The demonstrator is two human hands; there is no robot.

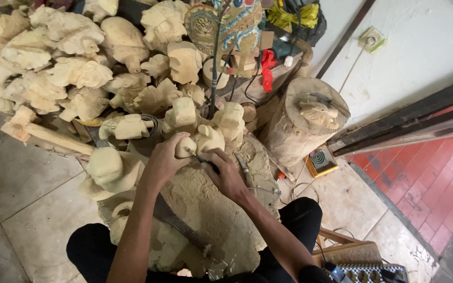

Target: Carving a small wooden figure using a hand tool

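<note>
The left hand (162,160) grips a small pale wood carving (187,145). The right hand (225,170) grips a thin carving tool (201,157), its tip touching the carving. Many more pale wood carvings (79,68) are piled beyond both hands.

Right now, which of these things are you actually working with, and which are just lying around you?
In use:
- pale wooden figure, gripped by the left hand
- small carving tool, held in the right hand
- dusty work block under both hands

Lying about:
- heap of unfinished carvings
- painted mask
- log stump
- small yellow box on the floor
</note>
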